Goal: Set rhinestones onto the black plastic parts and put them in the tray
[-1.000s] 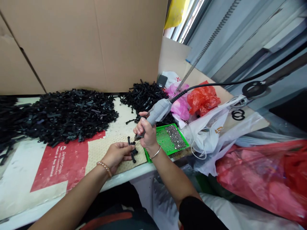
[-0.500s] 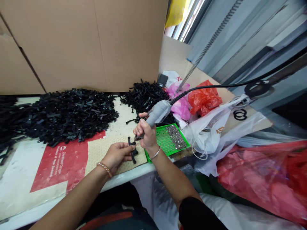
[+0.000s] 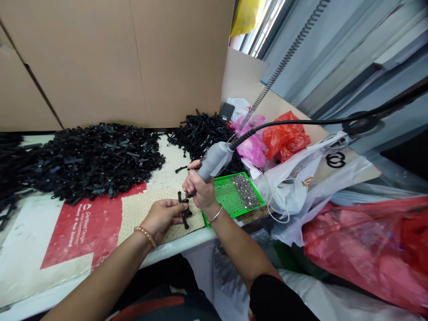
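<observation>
My right hand (image 3: 199, 189) is wrapped round a grey electric screwdriver (image 3: 214, 160) with a black cable, its tip pointing down onto a small black plastic part (image 3: 183, 213). My left hand (image 3: 162, 216) pinches that part against a beige perforated mat (image 3: 140, 209) at the table's front edge. Just right of my right hand lies a green tray (image 3: 230, 196) with a heap of small silver screws (image 3: 242, 186) in its far corner.
A large heap of black plastic parts (image 3: 87, 160) covers the table's left, with a smaller heap (image 3: 202, 131) behind the tray. Cardboard sheets (image 3: 117, 58) stand at the back. Red (image 3: 284, 136), pink (image 3: 250, 149) and white plastic bags (image 3: 294, 187) crowd the right side.
My right hand with the screwdriver has shifted slightly left and down, closer to the black part. My left hand has stayed in place.
</observation>
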Motion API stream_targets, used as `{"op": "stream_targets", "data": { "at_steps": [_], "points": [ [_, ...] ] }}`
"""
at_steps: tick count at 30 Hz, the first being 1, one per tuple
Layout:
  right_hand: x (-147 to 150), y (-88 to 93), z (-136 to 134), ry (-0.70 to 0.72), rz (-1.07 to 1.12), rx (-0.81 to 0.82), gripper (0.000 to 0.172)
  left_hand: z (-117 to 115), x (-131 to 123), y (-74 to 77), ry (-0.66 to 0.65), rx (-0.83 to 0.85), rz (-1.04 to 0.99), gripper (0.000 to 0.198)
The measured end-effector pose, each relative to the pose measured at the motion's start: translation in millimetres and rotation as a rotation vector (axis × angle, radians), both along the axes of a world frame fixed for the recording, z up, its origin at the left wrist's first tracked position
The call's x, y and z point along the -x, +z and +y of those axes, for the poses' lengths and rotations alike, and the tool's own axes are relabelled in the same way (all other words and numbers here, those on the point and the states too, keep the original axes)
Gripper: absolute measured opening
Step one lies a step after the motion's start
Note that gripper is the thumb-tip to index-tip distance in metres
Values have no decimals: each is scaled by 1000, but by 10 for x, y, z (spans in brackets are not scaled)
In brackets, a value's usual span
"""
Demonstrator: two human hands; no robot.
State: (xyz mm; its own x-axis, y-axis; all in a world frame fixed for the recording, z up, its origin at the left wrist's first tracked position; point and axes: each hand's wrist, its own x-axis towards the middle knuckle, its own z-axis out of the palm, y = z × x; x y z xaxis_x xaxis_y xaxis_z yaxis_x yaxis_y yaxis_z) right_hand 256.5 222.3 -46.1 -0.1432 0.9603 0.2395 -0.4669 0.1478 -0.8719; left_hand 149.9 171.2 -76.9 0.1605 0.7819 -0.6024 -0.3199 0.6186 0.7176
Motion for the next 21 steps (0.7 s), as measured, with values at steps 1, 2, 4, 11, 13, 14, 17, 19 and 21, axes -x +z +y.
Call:
{"op": "stream_targets", "data": {
  "at_steps": [1, 2, 4, 11, 13, 14, 17, 19, 21],
  "points": [
    [-3, -4, 5, 23, -11, -1, 35, 1, -1, -6, 0, 0, -4, 18],
    [-5, -7, 12, 46, -21, 0, 36, 2, -2, -11, 1, -1, -8, 19],
    [-5, -15, 27, 94, -35, -1, 36, 2, -5, -17, 12, -2, -8, 20],
    [4, 4, 12, 143, -31, -33, 31, 3, -17, 27, 36, 14, 7, 13],
    [-63, 75, 12, 65, -26, -40, 32, 6, -18, 57, 44, 19, 1, 9],
    [-119, 114, 26, 3, -26, -49, 32, 7, -18, 72, 46, 24, -1, 9],
    [-350, 171, 128, -244, -40, -84, 35, 12, -21, 112, 57, 57, 13, 10],
    [-509, 121, 217, -355, -57, -64, 38, 14, -25, 132, 57, 79, 28, 11],
    [-632, 13, 287, -385, -83, -18, 40, 13, -26, 147, 52, 89, 35, 12]
  ]
}}
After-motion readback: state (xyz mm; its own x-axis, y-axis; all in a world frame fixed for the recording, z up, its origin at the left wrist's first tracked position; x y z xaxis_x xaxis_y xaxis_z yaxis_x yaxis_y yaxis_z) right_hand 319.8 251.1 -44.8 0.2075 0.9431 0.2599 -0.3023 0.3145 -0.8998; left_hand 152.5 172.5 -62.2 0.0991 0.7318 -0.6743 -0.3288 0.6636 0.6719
